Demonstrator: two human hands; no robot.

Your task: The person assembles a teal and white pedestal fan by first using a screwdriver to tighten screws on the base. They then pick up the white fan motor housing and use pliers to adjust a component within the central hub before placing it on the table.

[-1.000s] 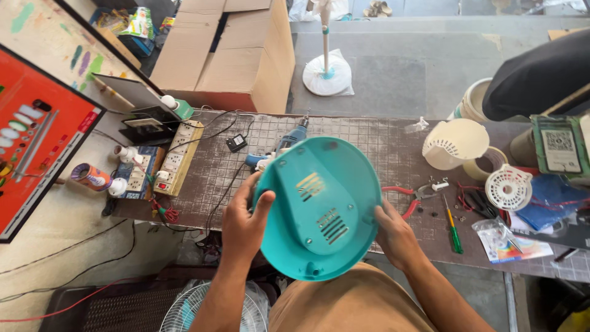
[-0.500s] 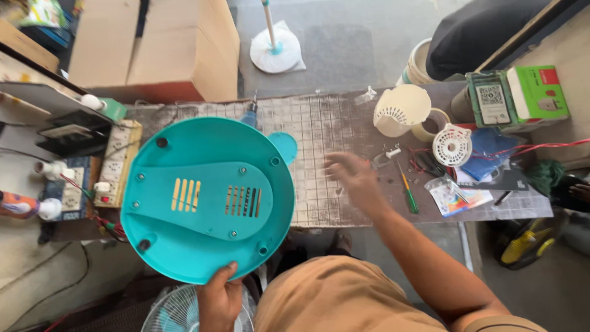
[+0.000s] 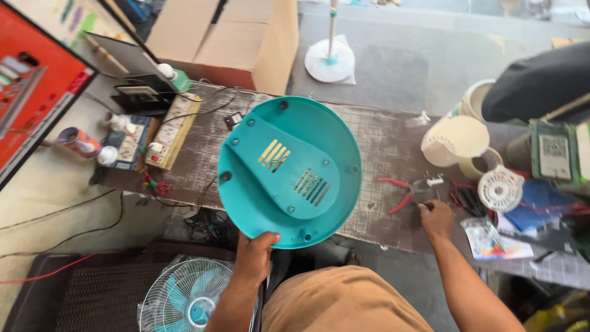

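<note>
One round teal plastic fan base (image 3: 289, 169) tilts underside-up above the worktop (image 3: 381, 141), its vented panel running from upper left to lower right. My left hand (image 3: 255, 249) pinches its near rim; my right hand (image 3: 436, 218), fingers curled, reaches by the red-handled pliers (image 3: 396, 193), seemingly fetching a tool.

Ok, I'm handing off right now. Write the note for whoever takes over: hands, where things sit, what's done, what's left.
Left hand: grips the near rim of the round teal fan base cover, held tilted above the workbench, ribbed and slotted side up.
Right hand: empty, fingers down on the bench beside the red-handled pliers.
Nearby: white fan grille part to the right, power strip to the left, a small fan on the floor below.
Done: cover lifted off the bench.
Left: no tool picked up yet; cover not yet set down.
</note>
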